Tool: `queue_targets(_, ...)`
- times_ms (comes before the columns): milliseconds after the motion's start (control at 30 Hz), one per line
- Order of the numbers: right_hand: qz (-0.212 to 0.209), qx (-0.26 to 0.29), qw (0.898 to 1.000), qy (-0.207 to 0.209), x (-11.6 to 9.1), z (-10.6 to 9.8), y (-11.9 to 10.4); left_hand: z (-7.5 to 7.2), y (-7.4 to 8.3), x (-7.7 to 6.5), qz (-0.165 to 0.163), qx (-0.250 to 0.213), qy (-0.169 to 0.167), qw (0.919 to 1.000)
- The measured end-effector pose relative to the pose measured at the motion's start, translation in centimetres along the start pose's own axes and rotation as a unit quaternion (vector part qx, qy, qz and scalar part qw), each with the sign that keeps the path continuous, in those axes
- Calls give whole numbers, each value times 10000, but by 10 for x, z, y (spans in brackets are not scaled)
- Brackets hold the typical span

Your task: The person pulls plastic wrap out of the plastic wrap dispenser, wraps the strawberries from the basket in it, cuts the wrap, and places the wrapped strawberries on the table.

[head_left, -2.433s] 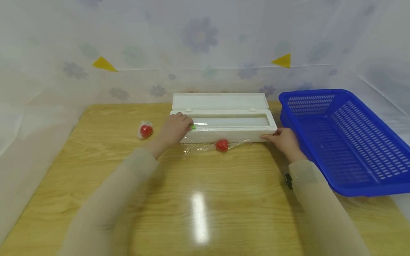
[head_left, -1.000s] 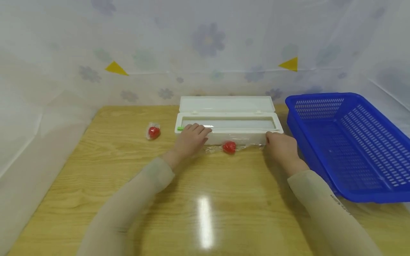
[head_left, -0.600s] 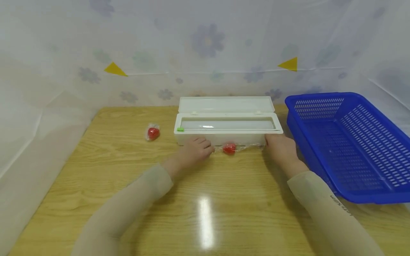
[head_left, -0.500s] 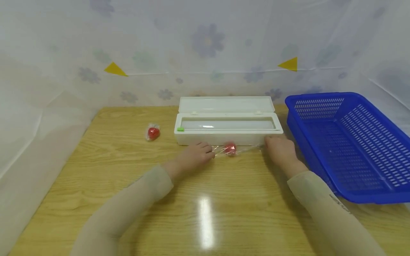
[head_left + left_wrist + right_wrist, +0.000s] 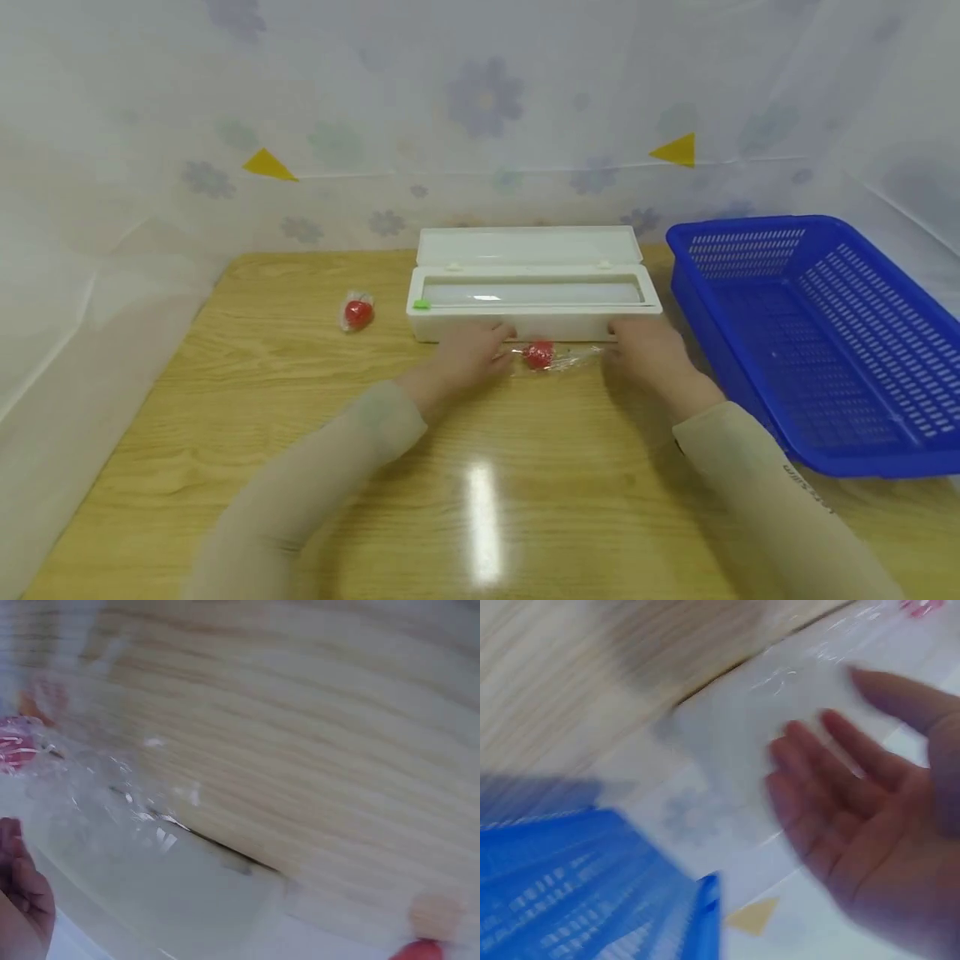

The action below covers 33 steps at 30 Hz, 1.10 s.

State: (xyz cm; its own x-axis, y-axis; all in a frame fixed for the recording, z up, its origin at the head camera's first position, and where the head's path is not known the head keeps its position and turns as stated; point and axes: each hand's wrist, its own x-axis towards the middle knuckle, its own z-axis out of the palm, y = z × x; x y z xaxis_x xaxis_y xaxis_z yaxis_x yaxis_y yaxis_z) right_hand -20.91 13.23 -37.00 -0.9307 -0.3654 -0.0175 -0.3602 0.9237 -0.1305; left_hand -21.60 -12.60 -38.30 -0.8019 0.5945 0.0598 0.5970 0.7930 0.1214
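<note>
A small red fruit (image 5: 538, 355) lies in clear cling film (image 5: 573, 358), just in front of the white film dispenser (image 5: 562, 325). To its left is my left hand (image 5: 468, 354), fingertips right at the film's edge. In the left wrist view, that hand's fingers (image 5: 30, 889) are loosely bent, with nothing seen between them. On the fruit's other side, my right hand (image 5: 648, 350) reaches toward the film's right end. The right wrist view, blurred, shows its fingers (image 5: 817, 761) relaxed and the thumb apart. The dispenser's lid (image 5: 528, 246) stands raised, and a green slider (image 5: 422, 304) sits at its left end.
A second red fruit (image 5: 357, 313), wrapped in film, rests on the wooden table (image 5: 360, 517) at the left. The blue plastic basket (image 5: 723, 350) stands close beside my right forearm. Behind the dispenser hangs a flower-patterned sheet (image 5: 487, 100) with yellow triangles.
The slider moved to the left end, and my left hand came down from the dispenser to the film. The fruit and film shifted slightly toward me. My right hand drew inward.
</note>
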Motion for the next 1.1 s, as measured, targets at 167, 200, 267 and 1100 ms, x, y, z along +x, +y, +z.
queue_targets(167, -1107, 84, 9938, 22, 10, 14, -30, 5, 12, 14, 233, 584, -399, 9972)
queue_targets(200, -1158, 20, 9933, 2, 11, 18, -33, 7, 14, 16, 235, 670, -404, 9967)
queue_targets(267, -1137, -105, 9934, 51, 12, 23, -36, 10, 18, 18, 212, 819, -375, 9957)
queue_targets(1100, -1333, 1247, 9820, -479, 24, 13, -33, -3, 32, 10, -679, -273, 8, 9973)
